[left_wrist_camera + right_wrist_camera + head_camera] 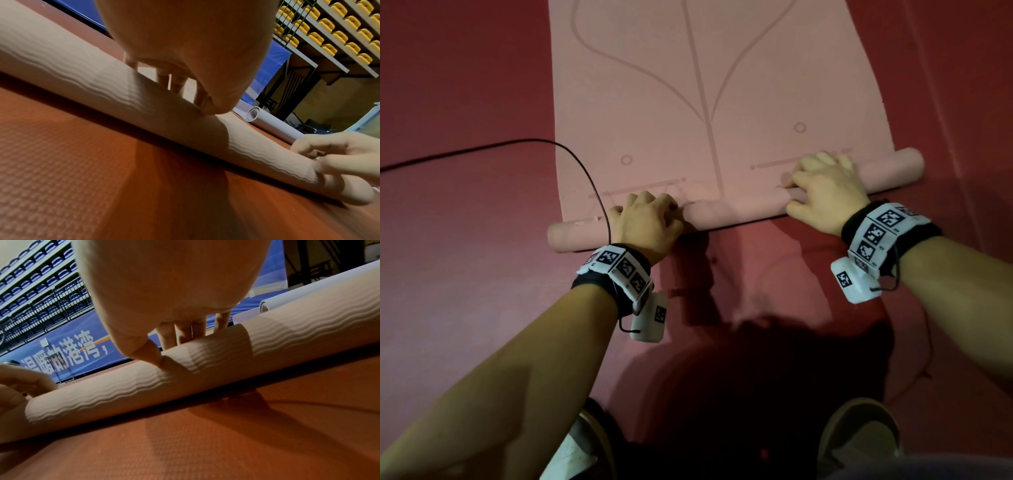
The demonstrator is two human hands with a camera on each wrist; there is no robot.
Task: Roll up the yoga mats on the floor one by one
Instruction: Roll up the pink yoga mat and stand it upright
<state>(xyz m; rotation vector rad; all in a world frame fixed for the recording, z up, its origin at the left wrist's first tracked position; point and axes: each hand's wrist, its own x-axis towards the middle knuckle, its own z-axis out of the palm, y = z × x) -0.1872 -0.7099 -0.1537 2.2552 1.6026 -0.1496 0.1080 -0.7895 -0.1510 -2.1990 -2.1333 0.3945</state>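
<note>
A pink yoga mat (pixel 705 85) with a line pattern lies flat on the red floor, running away from me. Its near end is wound into a thin roll (pixel 736 205) that slants from lower left to upper right. My left hand (pixel 645 219) sits on the roll left of centre, fingers curled over its top (pixel 179 84) and thumb on the near side. My right hand (pixel 822 188) grips the roll further right in the same way, fingers over the top (pixel 185 335), thumb tip (pixel 156 360) pressed on the near face. The roll's ribbed underside shows in both wrist views (pixel 82 78) (pixel 226 356).
A thin black cable (pixel 571 154) loops from the left across the mat's corner to my left wrist. A second, pale mat rolled up (pixel 267 121) (pixel 308 295) lies beyond. My shoes (pixel 859 435) stand close behind the roll. Blue banners (pixel 72 350) and tiered seats (pixel 329 32) border the floor.
</note>
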